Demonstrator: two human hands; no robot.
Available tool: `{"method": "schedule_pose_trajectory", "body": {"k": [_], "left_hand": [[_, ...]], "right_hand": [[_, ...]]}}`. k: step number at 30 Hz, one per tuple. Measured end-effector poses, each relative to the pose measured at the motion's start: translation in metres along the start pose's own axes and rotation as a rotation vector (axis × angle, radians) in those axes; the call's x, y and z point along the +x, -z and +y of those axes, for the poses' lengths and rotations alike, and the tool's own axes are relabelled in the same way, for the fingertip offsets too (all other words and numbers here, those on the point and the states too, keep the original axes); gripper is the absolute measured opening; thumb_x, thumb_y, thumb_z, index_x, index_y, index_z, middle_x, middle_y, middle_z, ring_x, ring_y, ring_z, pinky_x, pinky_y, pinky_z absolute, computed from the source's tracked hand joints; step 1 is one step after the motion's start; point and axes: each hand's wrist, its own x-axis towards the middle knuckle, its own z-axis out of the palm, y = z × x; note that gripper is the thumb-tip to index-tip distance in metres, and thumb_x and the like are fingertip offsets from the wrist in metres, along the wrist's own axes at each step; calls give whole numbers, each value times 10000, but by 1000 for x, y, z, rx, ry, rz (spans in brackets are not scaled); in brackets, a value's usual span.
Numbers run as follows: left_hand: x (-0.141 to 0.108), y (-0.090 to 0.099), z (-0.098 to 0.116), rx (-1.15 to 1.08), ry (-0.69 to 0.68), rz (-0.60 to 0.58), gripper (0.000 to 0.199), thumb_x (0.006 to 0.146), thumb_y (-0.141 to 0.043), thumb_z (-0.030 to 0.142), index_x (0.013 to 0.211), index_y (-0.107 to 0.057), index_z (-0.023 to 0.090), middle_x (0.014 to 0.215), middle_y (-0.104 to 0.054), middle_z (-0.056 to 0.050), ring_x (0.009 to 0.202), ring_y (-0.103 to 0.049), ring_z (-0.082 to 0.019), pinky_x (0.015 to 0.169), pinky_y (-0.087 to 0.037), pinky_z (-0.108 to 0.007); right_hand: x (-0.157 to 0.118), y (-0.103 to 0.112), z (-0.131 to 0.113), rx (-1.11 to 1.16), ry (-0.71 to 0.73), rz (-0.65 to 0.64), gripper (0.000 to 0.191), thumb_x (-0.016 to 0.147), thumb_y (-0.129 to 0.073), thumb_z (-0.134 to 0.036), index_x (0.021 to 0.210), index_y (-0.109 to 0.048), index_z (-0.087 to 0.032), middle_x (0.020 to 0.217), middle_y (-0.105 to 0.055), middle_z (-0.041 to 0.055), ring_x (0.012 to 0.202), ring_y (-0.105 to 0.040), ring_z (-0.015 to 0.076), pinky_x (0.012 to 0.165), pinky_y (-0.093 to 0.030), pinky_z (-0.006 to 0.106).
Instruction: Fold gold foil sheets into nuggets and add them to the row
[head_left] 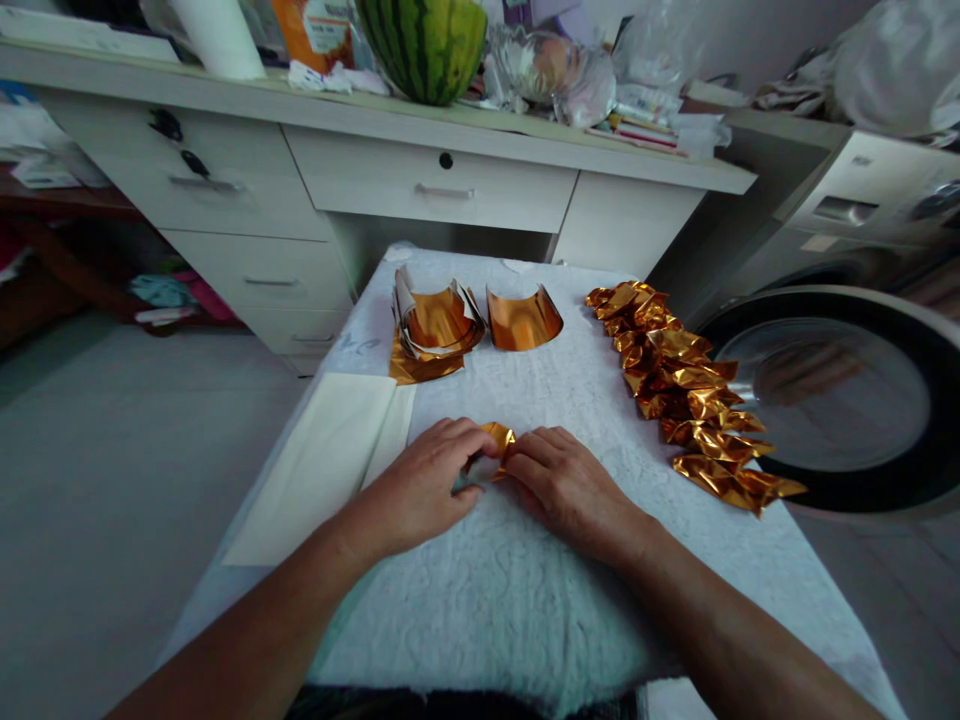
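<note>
A gold foil piece [498, 437], near the worktop's [480, 610] front-to-back middle, is pinched between the fingertips of the left hand [435, 478] and right hand [564, 487].

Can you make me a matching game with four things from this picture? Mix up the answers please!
Things:
1. Watermelon
2. Crinkled gold bundles
3. White paper
4. Washing machine door

Places or states:
A. In a row on the right side of the cloth
B. Swung open
C. Up on the counter
D. Lying flat on the left side of the cloth

Right pairs: 1-C, 2-A, 3-D, 4-B
</note>
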Motion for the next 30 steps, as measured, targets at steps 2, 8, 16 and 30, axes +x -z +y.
{"method": "schedule_pose_trajectory", "body": {"k": [2,8,16,30], "left_hand": [[1,-2,0,-9,-8,35,306,723,-544,48,964,-525,235,955,-562,1,946,-532,-199,839,-441,-351],[1,-10,-4,0,-16,150,277,745,-518,-4,895,-481,226,921,-551,13,876,-548,-170,770,-441,-314],[1,-5,-4,174,-28,244,155,783,-618,73,826,-550,206,952,-559,-21,948,-514,-217,836,-444,-378],[0,-10,-8,197,-96,193,101,882,-564,104,830,-602,183,882,-642,-24,875,-570,-198,799,-478,-357]], "right_hand": [[-1,1,5,5,-45,10,123,898,-521,-88,902,-628,-149,860,-627,60,795,-524,188,747,-395,322],[-3,4,14,164,-126,32,205,797,-502,12,864,-586,-163,850,-604,46,824,-511,178,760,-408,292],[-2,10,10,244,-183,3,211,798,-506,-3,905,-591,-164,905,-609,59,883,-510,190,807,-421,316],[-1,10,9,232,-202,-11,158,838,-541,-46,906,-631,-156,914,-601,62,884,-513,190,798,-423,316]]}}
